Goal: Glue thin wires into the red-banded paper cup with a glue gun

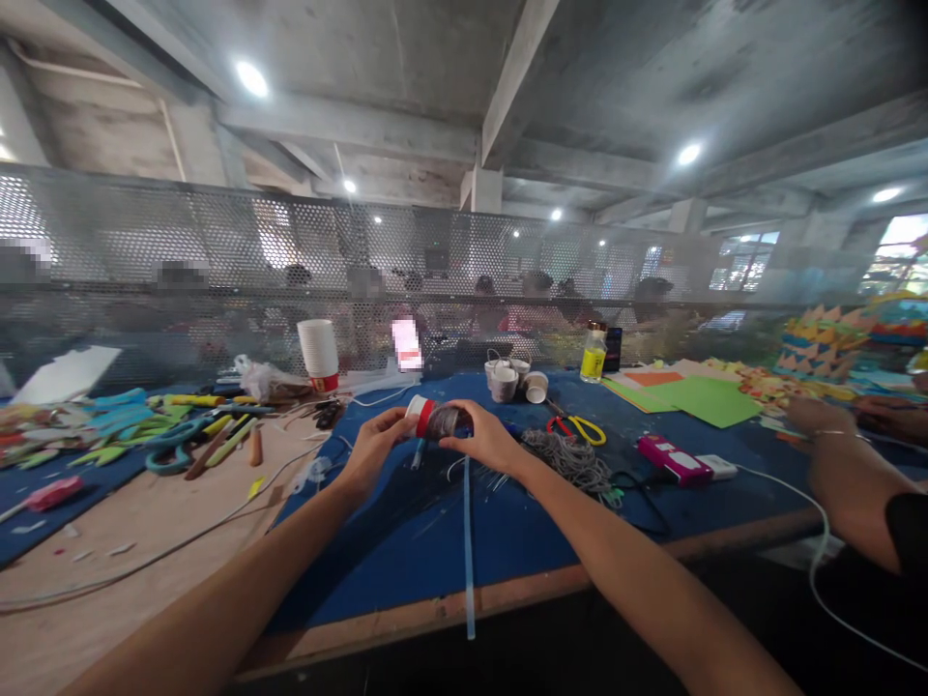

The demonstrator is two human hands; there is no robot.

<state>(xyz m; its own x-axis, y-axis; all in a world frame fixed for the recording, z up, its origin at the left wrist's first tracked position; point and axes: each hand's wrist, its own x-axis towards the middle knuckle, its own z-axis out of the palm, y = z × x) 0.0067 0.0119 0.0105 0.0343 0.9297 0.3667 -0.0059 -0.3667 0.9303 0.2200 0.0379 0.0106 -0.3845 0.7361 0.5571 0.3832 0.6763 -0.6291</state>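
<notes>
A paper cup (pixel 422 417) with a white and red side is held sideways above the blue table covering, grey cord (pixel 444 421) wound around part of it. At its white end, the fingers of my left hand (pixel 377 445) are closed on the cup. My right hand (pixel 484 440) grips the corded end, its fingertips partly hidden. Below my right hand a long translucent stick (pixel 470 551) runs toward me past the table's front edge. A loose heap of grey cord (pixel 572 462) lies to the right, by yellow-and-red-handled scissors (pixel 586 429).
Several small cord-wrapped cups (pixel 504 380) stand behind my hands. At left are a paper cup stack (pixel 318 353), blue-handled scissors (pixel 170 447) and foam scraps. To the right are a yellow-labelled bottle (pixel 594 354), a magenta box (pixel 674 458), green paper (pixel 714 398) and another person's arm (pixel 841 464).
</notes>
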